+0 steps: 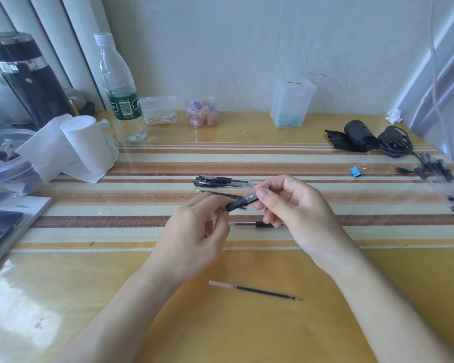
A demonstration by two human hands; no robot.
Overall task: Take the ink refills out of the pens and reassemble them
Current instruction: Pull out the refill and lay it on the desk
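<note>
Both hands grip one pen above the surface.
Right hand [281, 203] pinches the pen [243, 200]; left hand [194, 231] clasps its tip; refill [257, 290] lies nearer.

The scene is evenly and softly lit by pale daylight, with no dim corners. The glossy yellow table [247, 323] throws a broad white glare at the lower left edge, and fainter sheen runs along the clear cover over the striped mat [142, 205]. Shadows are weak and short: a soft one lies under the ink refill [256, 290], another beneath the forearms. Wide-angle distortion bends the blinds [37, 35] and the window frame [440, 82] outward at the sides. The centre is fairly sharp; the far corners smear, and the water bottle [121, 87] leans visibly.
</note>
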